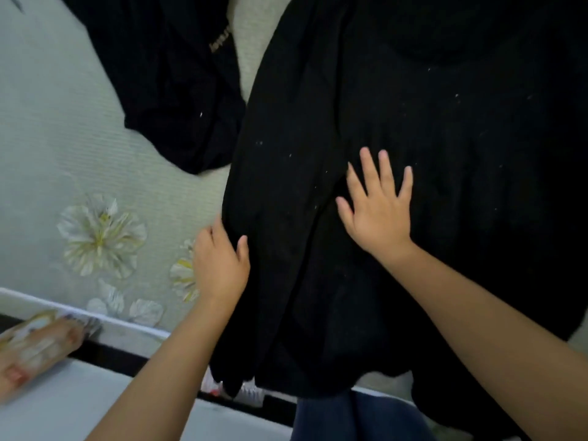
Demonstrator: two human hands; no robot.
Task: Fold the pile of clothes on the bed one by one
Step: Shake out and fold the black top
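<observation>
Across the bed (47, 128), spread flat: black garment (413, 122), long axis running from near edge to far side, hem hanging over the edge. Right hand (378, 208) splayed, pressing cloth, likely anchoring it. Left hand (219, 265) curled round folded left edge, probably smoothing. Second dark garment (165, 74) lying alongside, far left.
</observation>
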